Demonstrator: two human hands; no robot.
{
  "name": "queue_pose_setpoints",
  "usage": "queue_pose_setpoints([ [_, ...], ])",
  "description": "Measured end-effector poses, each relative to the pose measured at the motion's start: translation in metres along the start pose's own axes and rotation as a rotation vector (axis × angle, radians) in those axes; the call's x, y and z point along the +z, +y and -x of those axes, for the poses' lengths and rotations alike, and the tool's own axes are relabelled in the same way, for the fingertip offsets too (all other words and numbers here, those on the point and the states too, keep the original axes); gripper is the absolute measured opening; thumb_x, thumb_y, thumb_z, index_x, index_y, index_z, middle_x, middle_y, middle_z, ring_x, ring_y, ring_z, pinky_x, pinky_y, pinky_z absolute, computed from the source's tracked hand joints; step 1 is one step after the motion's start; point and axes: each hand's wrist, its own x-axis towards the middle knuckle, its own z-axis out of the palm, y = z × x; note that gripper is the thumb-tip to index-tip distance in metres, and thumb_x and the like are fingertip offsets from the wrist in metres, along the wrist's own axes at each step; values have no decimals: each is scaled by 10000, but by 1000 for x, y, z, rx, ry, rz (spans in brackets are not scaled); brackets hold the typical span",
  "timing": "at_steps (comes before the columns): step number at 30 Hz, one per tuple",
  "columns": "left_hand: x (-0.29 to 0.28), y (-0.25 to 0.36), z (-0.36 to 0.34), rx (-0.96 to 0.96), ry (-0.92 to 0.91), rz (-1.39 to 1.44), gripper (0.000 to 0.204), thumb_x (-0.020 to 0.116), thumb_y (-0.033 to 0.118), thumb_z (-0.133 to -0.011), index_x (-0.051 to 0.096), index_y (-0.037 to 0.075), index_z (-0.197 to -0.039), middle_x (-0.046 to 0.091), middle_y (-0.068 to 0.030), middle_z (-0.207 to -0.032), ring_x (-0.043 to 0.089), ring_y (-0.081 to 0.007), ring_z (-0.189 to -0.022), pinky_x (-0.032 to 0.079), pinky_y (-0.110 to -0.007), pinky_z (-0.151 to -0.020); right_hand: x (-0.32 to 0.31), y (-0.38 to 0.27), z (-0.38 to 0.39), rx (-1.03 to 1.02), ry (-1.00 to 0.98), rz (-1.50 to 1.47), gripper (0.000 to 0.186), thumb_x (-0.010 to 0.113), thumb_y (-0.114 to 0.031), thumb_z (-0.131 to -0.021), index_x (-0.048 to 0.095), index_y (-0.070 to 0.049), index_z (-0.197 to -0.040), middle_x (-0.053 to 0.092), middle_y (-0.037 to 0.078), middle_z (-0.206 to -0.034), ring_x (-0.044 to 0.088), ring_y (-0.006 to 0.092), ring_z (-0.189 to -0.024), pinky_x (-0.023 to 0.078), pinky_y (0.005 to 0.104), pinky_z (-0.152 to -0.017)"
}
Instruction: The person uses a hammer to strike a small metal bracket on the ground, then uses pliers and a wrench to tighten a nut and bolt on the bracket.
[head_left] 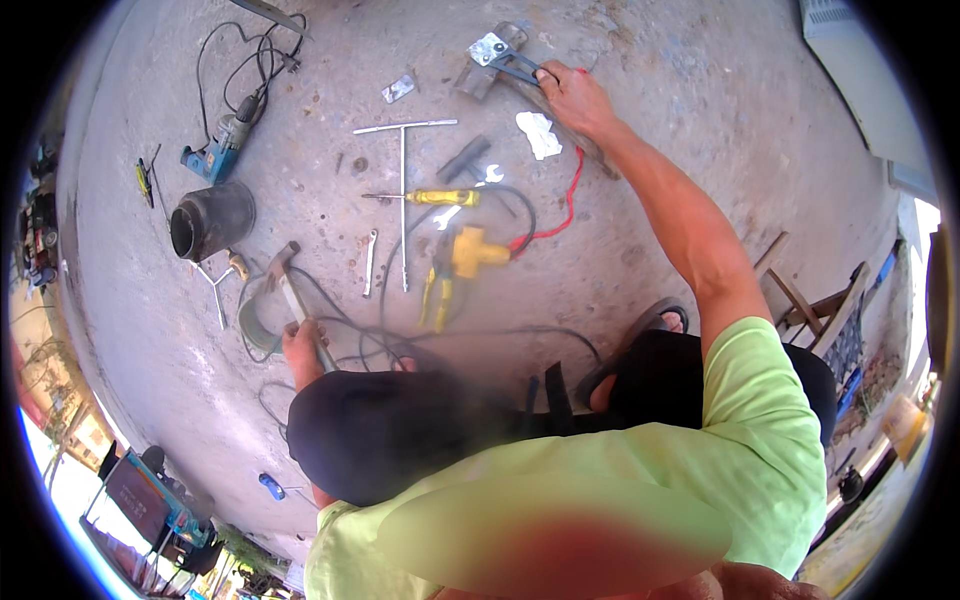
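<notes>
My left hand (302,345) grips the pale handle of a hammer (292,292) beside my left knee, its head pointing away from me. My right arm stretches far forward. The fingers of my right hand (578,100) close round a dark two-armed metal piece (519,68) with a shiny bolted plate (489,48) at its far end. That plate lies against a rusty metal block (492,75) on the ground. Near my right wrist is a crumpled white scrap (539,135). A small metal plate (398,89) lies left of the block.
Between my hands lie a T-handle wrench (403,215), yellow screwdriver (443,198), spanner (370,262), yellow-handled pliers (437,295), yellow power adapter (480,252) and cables. A blue drill (222,145) and dark metal cylinder (218,218) stand at left. A wooden frame (820,300) is at right.
</notes>
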Motion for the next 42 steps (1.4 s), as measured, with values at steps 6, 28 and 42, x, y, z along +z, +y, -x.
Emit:
queue_pose_setpoints([
  [6,32,93,42,202,-174,-165,315,710,135,-909,506,-9,-1102,625,-87,-802,613,-153,-648,481,-303,-533,-1,0,1,10,2,11,376,445,-388,-1021,657,-94,-1120,706,256,-1034,674,456,-998,520,540,-883],
  [28,264,245,74,927,-566,-734,343,618,327,-1008,574,17,-1149,654,-242,-781,672,-427,-757,507,-480,-686,2,-10,7,-115,49,211,248,489,-308,-1033,577,-76,-1024,721,177,-923,716,414,-854,579,530,-725],
  [42,262,261,79,947,-538,-758,349,621,341,-997,575,14,-1112,680,-251,-825,674,-470,-807,514,-497,-720,3,-12,2,-104,63,246,235,491,-302,-1016,587,-88,-1024,724,151,-965,719,401,-870,580,521,-727],
])
